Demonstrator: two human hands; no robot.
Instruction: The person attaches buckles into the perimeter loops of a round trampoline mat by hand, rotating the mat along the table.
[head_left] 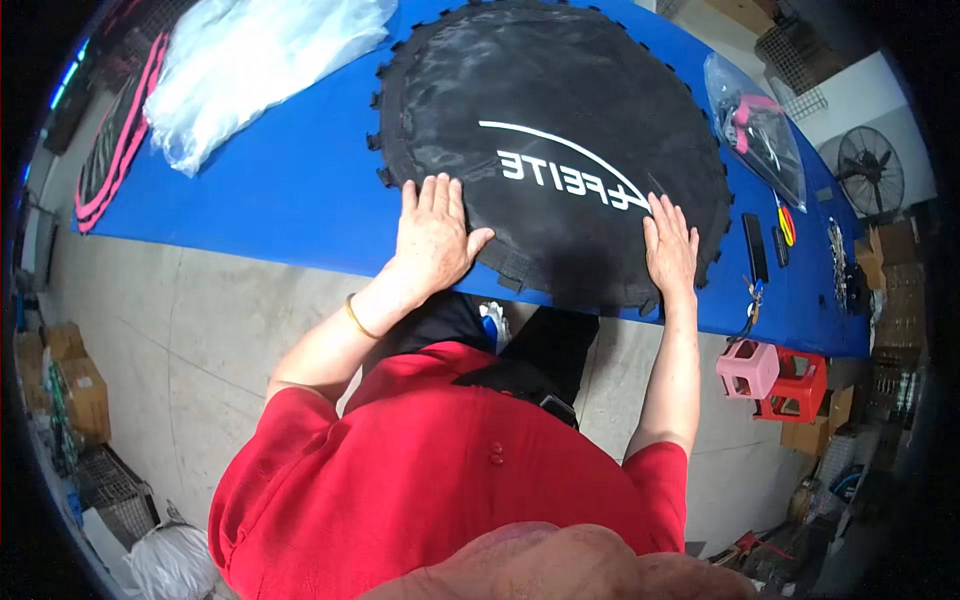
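A round black trampoline mat (560, 110) with white lettering and strap loops around its rim lies on the blue table (290, 190). My left hand (432, 235) rests flat on the mat's near left edge, fingers together. Flat on the mat's near right edge lies my right hand (670, 248), by the end of the lettering. Neither hand grips anything. A gold bangle circles my left wrist.
Clear plastic bags (250, 60) are piled at the table's far left, beside a black mat with pink trim (115, 140). A bag with pink parts (760, 130) and small tools (770, 245) lie at the right. Pink and red stools (775, 375) stand below; boxes line the floor.
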